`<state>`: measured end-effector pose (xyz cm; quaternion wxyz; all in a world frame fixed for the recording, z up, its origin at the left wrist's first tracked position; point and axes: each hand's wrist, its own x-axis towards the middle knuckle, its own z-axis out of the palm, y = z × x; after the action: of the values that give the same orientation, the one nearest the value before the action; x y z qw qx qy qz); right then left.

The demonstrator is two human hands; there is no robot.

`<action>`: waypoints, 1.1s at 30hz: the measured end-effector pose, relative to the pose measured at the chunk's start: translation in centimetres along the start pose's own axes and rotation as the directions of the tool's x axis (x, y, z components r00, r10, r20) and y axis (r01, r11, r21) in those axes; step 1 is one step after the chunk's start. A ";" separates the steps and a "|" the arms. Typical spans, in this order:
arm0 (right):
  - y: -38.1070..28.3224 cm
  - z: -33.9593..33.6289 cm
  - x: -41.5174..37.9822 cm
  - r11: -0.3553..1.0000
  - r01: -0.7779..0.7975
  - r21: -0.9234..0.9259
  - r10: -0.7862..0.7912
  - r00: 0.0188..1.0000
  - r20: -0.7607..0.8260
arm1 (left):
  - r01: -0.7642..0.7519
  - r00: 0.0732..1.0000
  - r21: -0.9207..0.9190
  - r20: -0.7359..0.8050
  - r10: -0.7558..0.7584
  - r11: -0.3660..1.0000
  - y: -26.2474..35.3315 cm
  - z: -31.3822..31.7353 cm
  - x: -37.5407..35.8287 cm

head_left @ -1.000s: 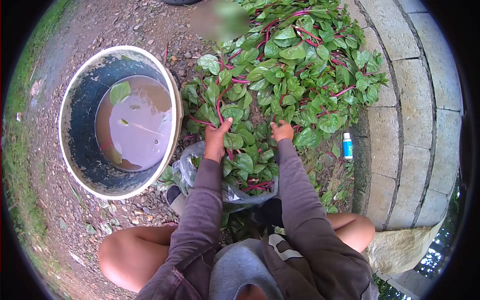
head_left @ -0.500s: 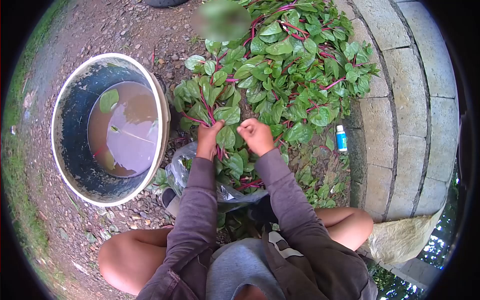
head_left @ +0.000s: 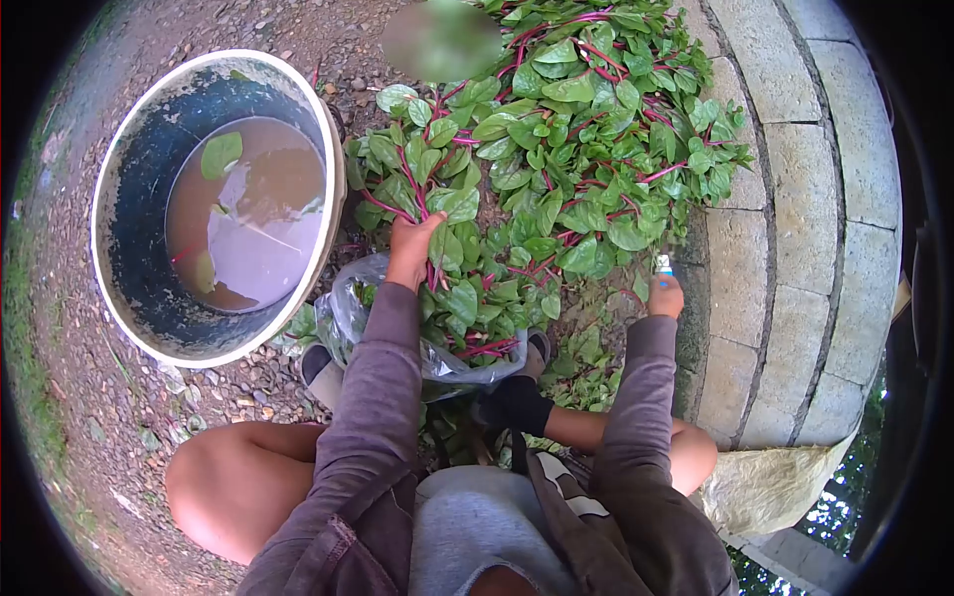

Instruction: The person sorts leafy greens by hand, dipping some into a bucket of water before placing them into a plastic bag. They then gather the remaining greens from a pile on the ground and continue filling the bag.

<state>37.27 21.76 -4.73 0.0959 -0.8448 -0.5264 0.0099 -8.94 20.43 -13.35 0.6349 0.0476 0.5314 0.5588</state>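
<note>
My left hand (head_left: 409, 250) is closed around the stems of a bunch of Malabar spinach (head_left: 422, 164), with green leaves and reddish-purple stems. Its leaves fan out above my fist. On the right, my right hand (head_left: 666, 296) is wrapped around a small bottle (head_left: 664, 265); only its white top and a bit of blue show past my fingers. A clear plastic bag (head_left: 341, 308) with more leafy stems in it lies between my feet, just below my left hand. A large heap of the same spinach (head_left: 596, 129) spreads out ahead of me.
A big tub with a white rim (head_left: 97, 243) stands at the left, holding muddy water and a few floating leaves. A curved paved edge of concrete blocks (head_left: 800, 189) runs along the right. A pale sack (head_left: 770, 487) lies at the lower right. Gravelly soil surrounds the tub.
My right hand has moved right, away from the bunch, and taken hold of the small bottle. My left hand still grips the spinach stems. The view has shifted slightly.
</note>
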 end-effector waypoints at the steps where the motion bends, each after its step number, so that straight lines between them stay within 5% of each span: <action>1: 0.4 -0.4 -1.4 0.931 -0.110 -0.347 -0.014 0.942 -0.335 | -0.021 0.999 -0.047 0.043 0.023 0.999 0.4 0.0 -0.5; 5: -7.1 2.2 -7.2 0.999 0.034 0.000 -0.034 0.979 0.202 | -0.037 0.998 -0.050 0.052 0.040 0.998 -0.2 -0.6 0.0; 7: -11.1 7.3 -10.6 0.968 0.248 -0.038 -0.207 0.872 0.444 | 0.002 0.997 -0.046 0.074 0.002 0.999 0.3 -0.7 -0.2; 9: -11.5 11.6 -12.2 0.928 0.362 -0.084 -0.276 0.822 0.497 | -0.013 0.998 -0.036 0.063 0.015 0.999 0.8 -0.7 -0.5; 14: -20.7 1.8 -7.0 0.830 0.540 -0.139 -0.466 0.808 0.359 | -0.086 0.988 0.070 0.132 0.076 0.994 1.5 -1.6 -0.3; 18: -28.8 -3.0 -3.7 0.460 0.875 0.151 -0.884 0.467 -0.014 | -0.134 0.984 0.175 0.142 0.110 0.975 1.4 -1.2 0.2; 22: -26.5 -0.9 -3.8 0.623 0.289 0.727 -0.451 0.892 0.031 | -0.124 0.988 0.128 0.103 0.112 0.984 1.1 -0.9 0.7; 23: -23.9 0.4 -4.6 0.672 -0.012 0.740 -0.299 0.910 0.287 | -0.122 0.989 0.145 0.106 0.107 0.982 1.1 -0.9 0.8; 25: -18.7 4.9 -7.5 0.726 -0.325 0.606 -0.144 0.790 0.596 | -0.106 0.992 0.203 0.086 0.091 0.973 1.1 -1.0 0.6; 28: -18.2 11.1 -10.3 0.633 -0.537 0.559 -0.021 0.709 0.705 | -0.086 0.995 0.128 0.067 0.078 0.988 1.4 -0.9 -0.1; 30: -20.0 15.1 -10.2 0.664 -0.480 0.573 -0.007 0.763 0.646 | -0.069 0.996 0.126 0.069 0.061 0.990 0.7 -1.4 0.4; 33: -22.9 19.4 -8.7 0.911 -0.108 0.399 0.044 0.985 0.165 | -0.082 0.995 0.107 0.059 0.076 0.991 1.2 -1.3 0.1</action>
<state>10.86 26.76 -20.55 0.2284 -0.8229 -0.4853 0.1873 -10.72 20.29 -13.22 0.6231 0.1187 0.5411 0.5522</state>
